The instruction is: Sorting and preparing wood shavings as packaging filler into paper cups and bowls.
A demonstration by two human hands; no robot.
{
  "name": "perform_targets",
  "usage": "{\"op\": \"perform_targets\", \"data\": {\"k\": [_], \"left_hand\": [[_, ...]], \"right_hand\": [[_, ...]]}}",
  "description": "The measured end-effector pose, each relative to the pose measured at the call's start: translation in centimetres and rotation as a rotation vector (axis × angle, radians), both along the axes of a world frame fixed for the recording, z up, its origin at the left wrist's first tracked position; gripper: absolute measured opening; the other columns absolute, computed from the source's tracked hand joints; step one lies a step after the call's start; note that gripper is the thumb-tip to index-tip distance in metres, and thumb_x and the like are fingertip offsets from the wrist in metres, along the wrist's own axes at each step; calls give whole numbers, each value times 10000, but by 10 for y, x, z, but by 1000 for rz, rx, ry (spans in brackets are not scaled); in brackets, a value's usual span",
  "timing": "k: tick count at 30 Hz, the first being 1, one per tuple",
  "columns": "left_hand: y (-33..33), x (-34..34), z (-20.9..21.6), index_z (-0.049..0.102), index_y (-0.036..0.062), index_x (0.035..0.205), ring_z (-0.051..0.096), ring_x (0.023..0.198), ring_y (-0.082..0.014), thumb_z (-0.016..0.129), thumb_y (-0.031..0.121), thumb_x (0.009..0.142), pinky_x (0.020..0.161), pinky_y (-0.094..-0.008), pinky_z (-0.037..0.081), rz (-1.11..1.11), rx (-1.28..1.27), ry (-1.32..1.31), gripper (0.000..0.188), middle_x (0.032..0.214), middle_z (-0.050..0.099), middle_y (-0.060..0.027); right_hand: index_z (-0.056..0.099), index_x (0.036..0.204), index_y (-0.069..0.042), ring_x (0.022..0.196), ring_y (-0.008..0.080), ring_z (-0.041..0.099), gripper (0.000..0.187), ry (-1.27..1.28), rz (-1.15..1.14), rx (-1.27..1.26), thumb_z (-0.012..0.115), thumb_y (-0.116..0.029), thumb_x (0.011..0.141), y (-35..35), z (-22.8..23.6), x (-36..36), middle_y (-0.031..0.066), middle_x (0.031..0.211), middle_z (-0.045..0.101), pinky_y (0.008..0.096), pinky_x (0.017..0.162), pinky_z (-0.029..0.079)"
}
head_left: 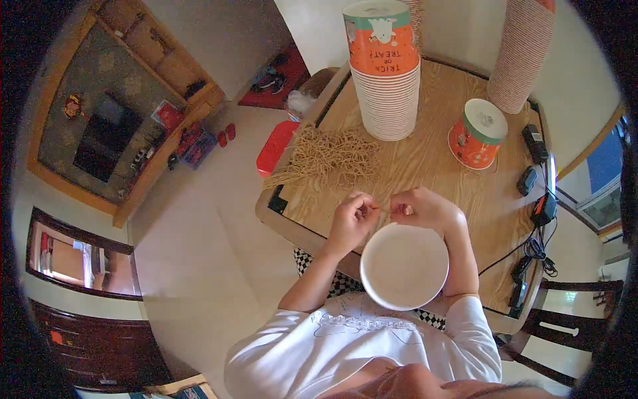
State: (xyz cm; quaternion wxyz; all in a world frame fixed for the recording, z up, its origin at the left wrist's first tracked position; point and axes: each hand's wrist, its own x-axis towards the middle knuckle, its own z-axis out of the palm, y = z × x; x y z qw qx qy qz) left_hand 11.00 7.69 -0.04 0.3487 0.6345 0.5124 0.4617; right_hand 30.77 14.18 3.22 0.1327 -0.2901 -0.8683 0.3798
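My left hand and my right hand are close together over the near side of the table, fingers pinched. A short bit of thin tan cord appears to run between their fingertips. Just below them, at the table's near edge, a round white paper bucket faces me with its open mouth; its outside is hidden. My right wrist and forearm lie along its right rim. Left of the hands, a loose heap of tan cords spreads over the table corner.
A tall stack of upside-down orange and green paper buckets stands at the table's far side. One single bucket sits to its right, near another tall stack. Black adapters and cables line the right edge. A red lid-like object is beyond the left edge.
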Motion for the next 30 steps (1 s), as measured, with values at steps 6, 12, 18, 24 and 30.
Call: {"op": "perform_targets", "data": {"k": [6,12,18,24,30], "left_hand": [[-2,2,6,587,45,804,536,711,-92,641,6,747,580,-215,419,25,85,87,88,815,567,-22],[0,0,-3,580,49,855,532,716,-78,673,44,749,604,-218,440,41,61,-29,141,848,580,2],[1,-6,-3,605,37,942,523,644,-56,689,125,770,569,-211,435,-31,-59,-33,210,798,606,1],[2,-7,-6,635,27,876,524,652,-42,666,130,795,578,-224,440,-76,-109,-53,135,745,626,1],[5,-9,-6,639,31,857,590,742,-84,656,101,804,673,-235,476,-38,-220,-73,89,790,644,-9]], "right_hand": [[607,856,-64,716,339,601,173,10,-69,-61,615,-203,754,-2,5,-1,142,779,622,412,638,477],[616,867,-69,705,305,625,122,135,-124,-27,617,-151,776,-5,13,-8,129,769,641,385,635,493],[618,878,-76,685,267,636,116,179,-139,-10,616,-149,788,-3,9,-9,109,762,647,355,621,496],[605,880,-58,681,240,624,138,134,-101,-34,624,-147,776,-4,10,-10,110,745,631,349,620,486],[611,905,-91,701,301,619,165,0,-27,12,587,-199,784,0,5,-10,124,768,628,396,630,482]]}}
